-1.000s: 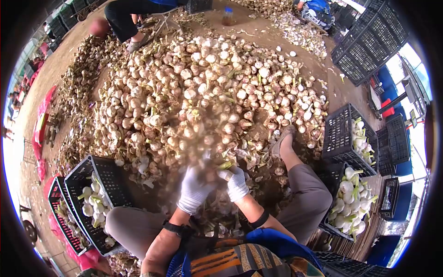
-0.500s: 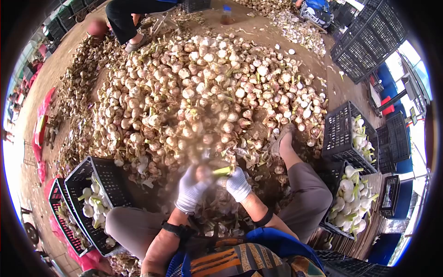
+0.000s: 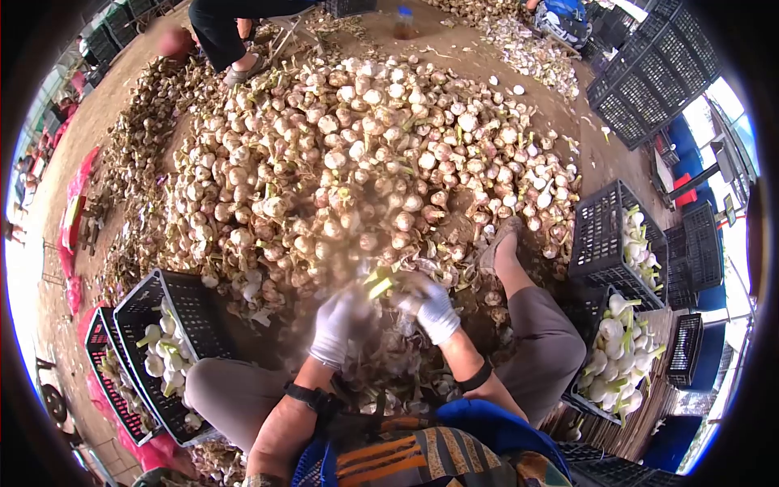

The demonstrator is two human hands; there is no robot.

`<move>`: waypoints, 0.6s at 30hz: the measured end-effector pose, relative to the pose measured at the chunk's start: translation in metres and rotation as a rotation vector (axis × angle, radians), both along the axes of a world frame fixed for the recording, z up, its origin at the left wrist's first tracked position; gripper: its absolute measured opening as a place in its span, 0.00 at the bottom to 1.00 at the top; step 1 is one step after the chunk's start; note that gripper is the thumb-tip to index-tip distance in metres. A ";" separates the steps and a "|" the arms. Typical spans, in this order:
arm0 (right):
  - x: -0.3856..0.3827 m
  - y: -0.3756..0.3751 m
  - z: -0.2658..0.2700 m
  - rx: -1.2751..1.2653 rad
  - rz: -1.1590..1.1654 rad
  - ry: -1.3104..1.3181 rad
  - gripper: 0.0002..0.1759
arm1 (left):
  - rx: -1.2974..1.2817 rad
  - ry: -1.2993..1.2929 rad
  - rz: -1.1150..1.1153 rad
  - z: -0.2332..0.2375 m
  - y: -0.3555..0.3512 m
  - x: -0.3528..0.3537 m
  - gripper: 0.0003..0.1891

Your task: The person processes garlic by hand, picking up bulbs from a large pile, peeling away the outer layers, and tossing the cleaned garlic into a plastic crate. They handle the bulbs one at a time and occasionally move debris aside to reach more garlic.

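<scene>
Both hands wear white gloves and meet above a litter of skins between my knees. My left hand (image 3: 334, 326) is closed round a garlic bulb, whose bulb part is smeared by motion. The green stem (image 3: 379, 285) of that garlic sticks up between the hands. My right hand (image 3: 432, 309) is just to the right of the stem, its fingers blurred and bent toward it. Whether they touch the stem cannot be made out. Ahead spreads a large heap of unpeeled garlic bulbs (image 3: 337, 154) with dry skins and stems.
At my left, a black crate (image 3: 182, 304) holds cleaned white garlic, with another crate beside it. Two crates at my right hold more white garlic (image 3: 617, 357). Stacked black crates (image 3: 653, 73) rise at the far right. Another person's leg (image 3: 217, 36) is beyond the heap, near a bottle (image 3: 403, 23).
The green stem has swung from pointing right to standing higher between my hands. My right hand has shifted slightly right, and my left hand has tilted upright.
</scene>
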State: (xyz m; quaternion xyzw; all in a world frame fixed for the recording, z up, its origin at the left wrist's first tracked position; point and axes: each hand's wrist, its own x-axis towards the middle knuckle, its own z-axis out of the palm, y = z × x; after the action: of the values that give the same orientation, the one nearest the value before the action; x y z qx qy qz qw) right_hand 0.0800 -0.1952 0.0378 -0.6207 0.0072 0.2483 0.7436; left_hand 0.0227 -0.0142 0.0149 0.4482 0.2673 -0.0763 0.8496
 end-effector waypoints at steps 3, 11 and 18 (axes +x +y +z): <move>-0.013 0.019 0.000 0.010 -0.035 -0.102 0.15 | 0.058 -0.179 -0.092 -0.008 -0.004 0.006 0.18; -0.013 0.006 -0.071 0.203 -0.253 0.216 0.07 | 0.071 -0.179 0.237 0.028 0.004 0.014 0.14; 0.014 0.004 -0.048 0.431 -0.553 0.513 0.10 | 0.929 -0.537 -0.831 0.015 -0.004 -0.008 0.12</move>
State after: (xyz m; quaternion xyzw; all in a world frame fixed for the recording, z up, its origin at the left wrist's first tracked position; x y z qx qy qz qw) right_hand 0.0941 -0.1912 -0.0101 -0.3440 0.3057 0.1820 0.8690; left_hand 0.0142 -0.0181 0.0295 0.8355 -0.1421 -0.1598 0.5062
